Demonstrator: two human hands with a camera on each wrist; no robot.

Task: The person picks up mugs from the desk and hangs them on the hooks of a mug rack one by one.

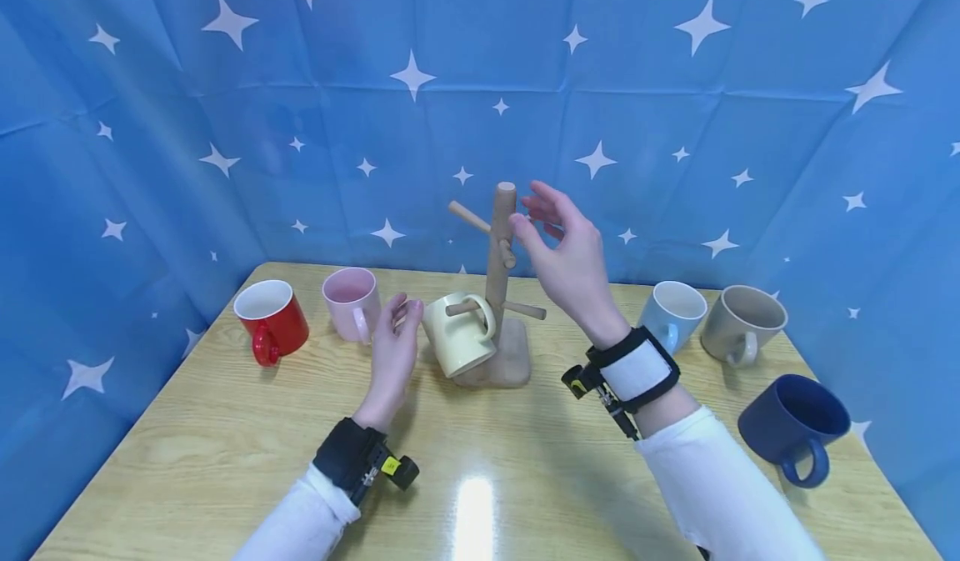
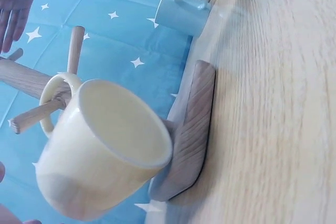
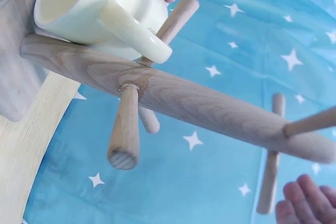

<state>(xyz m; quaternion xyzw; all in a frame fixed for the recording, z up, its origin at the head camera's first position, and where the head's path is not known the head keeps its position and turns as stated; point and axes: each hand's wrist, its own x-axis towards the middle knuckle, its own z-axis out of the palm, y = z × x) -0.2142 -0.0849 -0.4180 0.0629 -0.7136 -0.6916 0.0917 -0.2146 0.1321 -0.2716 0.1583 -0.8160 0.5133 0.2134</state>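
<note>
A pale yellow mug (image 1: 459,338) hangs tilted by its handle from a lower peg of a wooden mug tree (image 1: 498,269). In the left wrist view the peg passes through the handle of the mug (image 2: 105,145), whose mouth faces toward the tree's base (image 2: 191,129). Just left of the mug is my left hand (image 1: 393,346), fingers loosely bent, holding nothing. My right hand (image 1: 564,252) is raised beside the upper part of the tree, fingers relaxed and apart from it. The right wrist view shows its fingers (image 3: 307,203) near the post's top end, gripping nothing.
At the left stand a red mug (image 1: 288,328) and a pink mug (image 1: 352,304). A light blue mug (image 1: 663,319), a grey-beige mug (image 1: 738,328) and a dark blue mug (image 1: 787,423) stand at the right. Behind the wooden table (image 1: 225,444) hangs a blue star-patterned curtain (image 1: 480,36).
</note>
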